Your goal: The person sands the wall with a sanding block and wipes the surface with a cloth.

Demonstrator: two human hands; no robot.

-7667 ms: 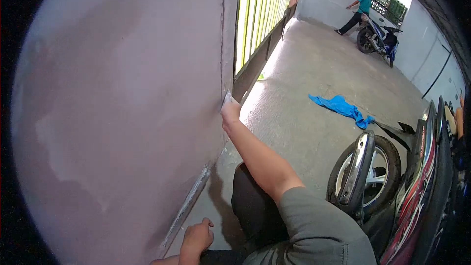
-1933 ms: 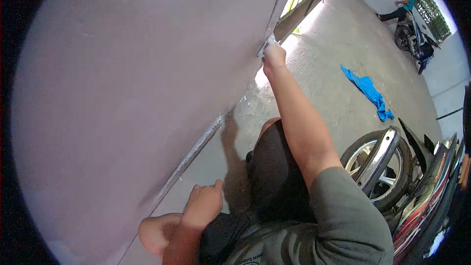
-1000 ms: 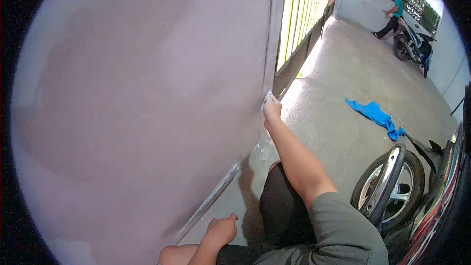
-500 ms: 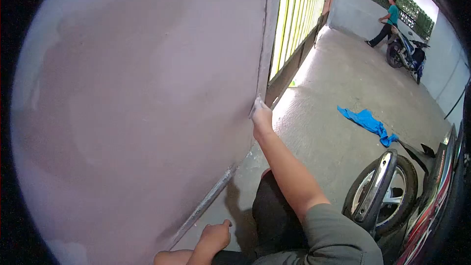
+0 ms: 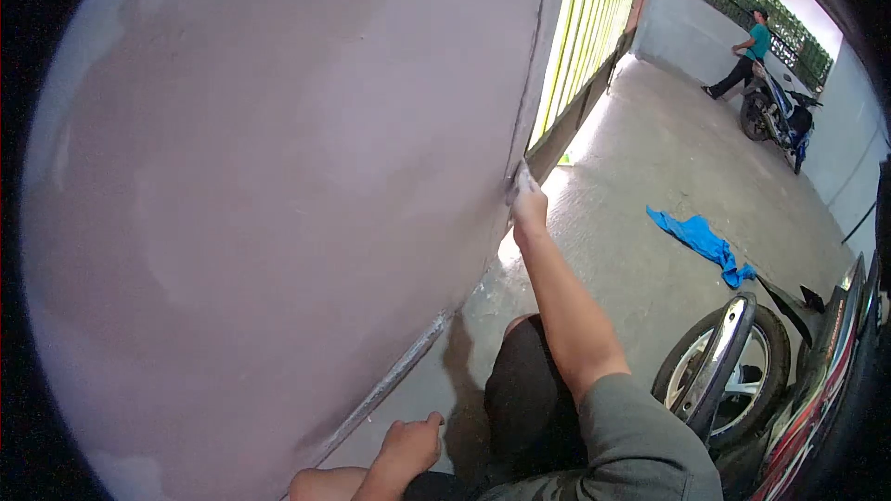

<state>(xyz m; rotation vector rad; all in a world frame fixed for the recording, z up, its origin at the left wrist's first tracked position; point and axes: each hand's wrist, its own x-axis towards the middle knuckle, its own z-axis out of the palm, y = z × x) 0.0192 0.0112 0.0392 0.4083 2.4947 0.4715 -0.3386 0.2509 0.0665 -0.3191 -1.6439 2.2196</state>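
Observation:
My right hand is at the end of the outstretched arm, at the right edge of the pinkish-grey wall, beside the bottom of the barred gate. Its fingers are pressed together against the wall edge and look whitish; a small thin piece seems to be between them, too small to name. Low in the view, my left hand is loosely closed over my bent knee, away from the wall, with nothing visible in it.
A blue cloth lies on the concrete floor. At the lower right stands a motorcycle, its wheel and exhaust nearest me. Farther back, a person in a teal shirt stands by another motorcycle. A pale strip runs along the wall's foot.
The view has shifted and tilted several times. My right hand stays at the wall's edge with small changes of position and wrist angle. My left hand remains low by the knee.

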